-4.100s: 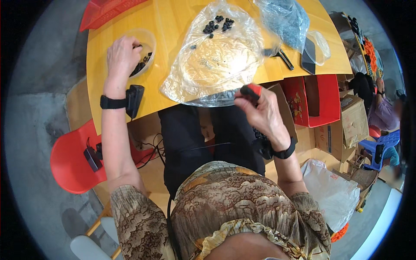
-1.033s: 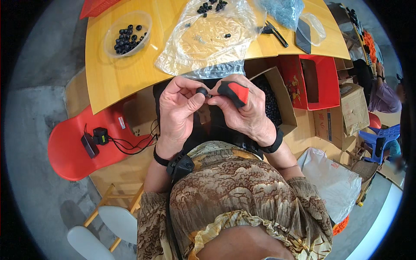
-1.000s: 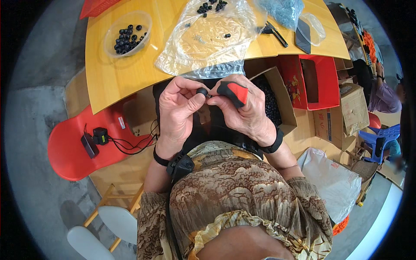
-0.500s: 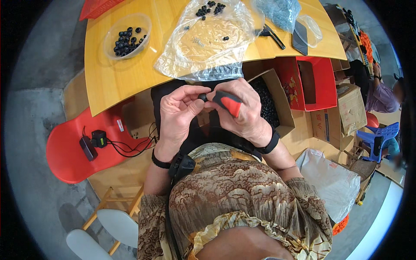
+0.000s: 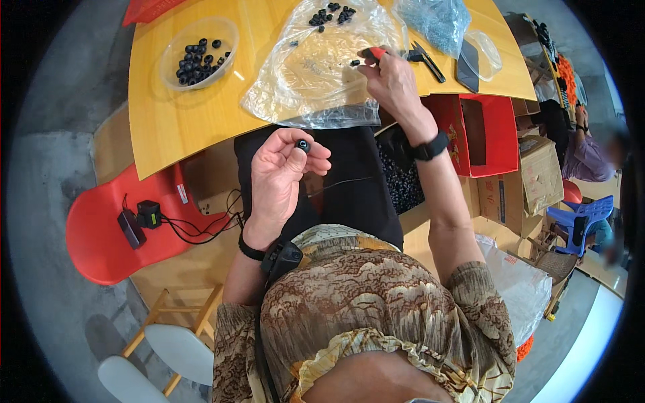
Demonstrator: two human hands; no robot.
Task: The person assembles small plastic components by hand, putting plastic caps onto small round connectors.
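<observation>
Between the thumb and fingers of my left hand (image 5: 279, 171) is a small round black part (image 5: 303, 144), its open hole turned up. My right hand (image 5: 396, 87) reaches over the clear plastic bag (image 5: 322, 87) on the table, closed on a short red-and-black handled tool (image 5: 376, 53); the tool's kind cannot be made out. Right beside these fingertips lies a small black piece (image 5: 355, 63); whether they touch it is unclear. More small black pieces (image 5: 332, 15) sit in a loose group farther back on the bag.
A clear round tub (image 5: 176, 43) with several black parts stands at the table's left. To the right are a utility knife (image 5: 430, 62), a dark phone (image 5: 466, 70), and a blue-tinted bag (image 5: 433, 23). Below the edge sits a red box (image 5: 500, 158). A red chair (image 5: 94, 228) holds cabled devices.
My right hand has moved away from my left, forward over the bag, carrying the red-and-black tool. My left hand keeps the black part and has turned it so its hole shows.
</observation>
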